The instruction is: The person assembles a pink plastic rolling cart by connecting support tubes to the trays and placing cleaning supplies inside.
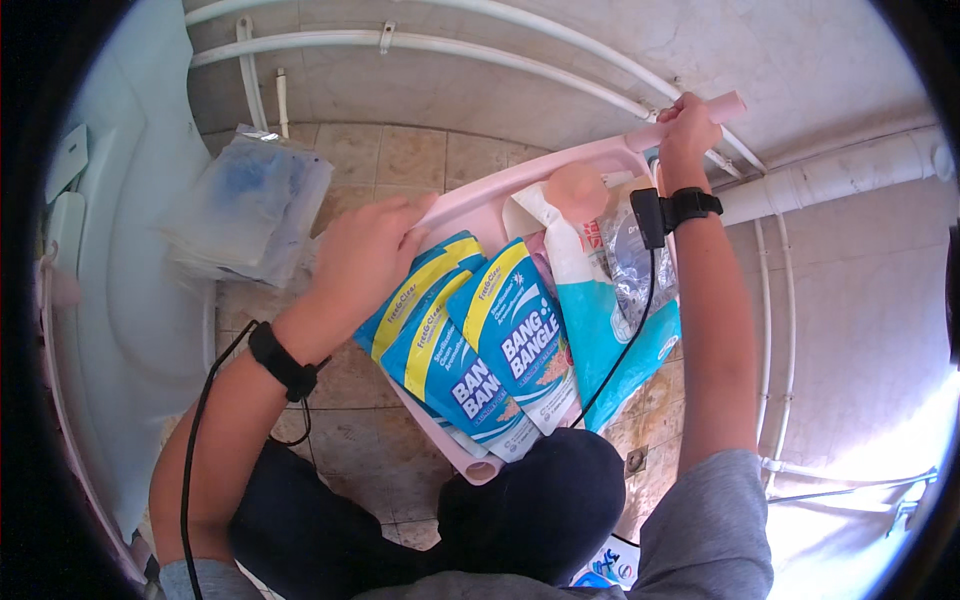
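A pink plastic shelf tray (545, 166) rests tilted by my knees, loaded with bags. My left hand (368, 258) grips its far left rim, fingers bent over the edge. At the far right corner, my right hand (690, 130) is closed round a pink tube (728, 106) that sticks out past the fist. Several blue pouches (520, 335) with yellow bands lie fanned out in the tray's left half. Beside them is a teal and white bag (595, 310), with a round peach-coloured thing (576, 193) on top. A clear plastic package (640, 265) sits under my right wrist.
White pipes (430, 43) run along the far wall, and a thick white pipe (840, 182) crosses at right. Clear plastic bags (250, 205) stand at left by a pale panel (140, 250). Beneath is a tiled floor (355, 450). Black cables trail from both wrist straps.
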`<action>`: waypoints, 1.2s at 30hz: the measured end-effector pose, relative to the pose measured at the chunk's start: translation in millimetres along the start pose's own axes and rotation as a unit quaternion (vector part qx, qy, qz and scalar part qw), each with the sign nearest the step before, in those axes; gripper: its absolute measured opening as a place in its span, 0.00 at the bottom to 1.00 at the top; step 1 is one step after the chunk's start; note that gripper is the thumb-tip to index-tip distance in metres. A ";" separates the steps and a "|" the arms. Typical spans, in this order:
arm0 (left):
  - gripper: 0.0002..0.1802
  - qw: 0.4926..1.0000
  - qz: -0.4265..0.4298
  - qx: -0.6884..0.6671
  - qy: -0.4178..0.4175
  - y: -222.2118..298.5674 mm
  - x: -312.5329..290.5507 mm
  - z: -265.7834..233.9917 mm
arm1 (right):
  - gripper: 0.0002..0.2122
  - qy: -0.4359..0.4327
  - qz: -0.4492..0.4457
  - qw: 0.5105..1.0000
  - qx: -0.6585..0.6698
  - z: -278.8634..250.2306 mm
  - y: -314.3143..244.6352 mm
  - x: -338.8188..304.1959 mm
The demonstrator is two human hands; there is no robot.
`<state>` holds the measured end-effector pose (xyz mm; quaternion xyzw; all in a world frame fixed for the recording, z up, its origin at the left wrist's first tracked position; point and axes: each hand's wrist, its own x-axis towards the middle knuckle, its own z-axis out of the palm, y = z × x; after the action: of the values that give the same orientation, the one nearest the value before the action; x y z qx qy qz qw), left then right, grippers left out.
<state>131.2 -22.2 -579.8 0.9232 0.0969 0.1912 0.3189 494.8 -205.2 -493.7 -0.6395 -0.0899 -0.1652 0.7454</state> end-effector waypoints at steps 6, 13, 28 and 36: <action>0.18 1.000 -0.006 0.000 0.023 3.8 -2.4 1.5 | 0.06 0.119 -0.090 0.989 -0.024 16.8 2.7 -27.9; 0.16 1.000 -0.013 0.006 -0.016 7.6 -2.6 -12.3 | 0.07 -0.018 -0.016 1.000 -0.004 -3.5 -0.9 -15.2; 0.16 0.998 -0.045 0.013 -0.047 3.1 6.0 -3.7 | 0.06 0.195 -0.174 0.965 -0.035 23.7 -3.0 -40.5; 0.16 0.999 0.033 0.018 -0.004 -5.7 8.0 -2.4 | 0.06 0.045 -0.021 0.999 -0.003 -14.5 -4.5 -2.9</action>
<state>137.1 -14.0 -579.3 0.9322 0.0685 0.1964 0.2962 489.3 -219.6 -493.0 -0.6321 -0.0691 -0.2092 0.7429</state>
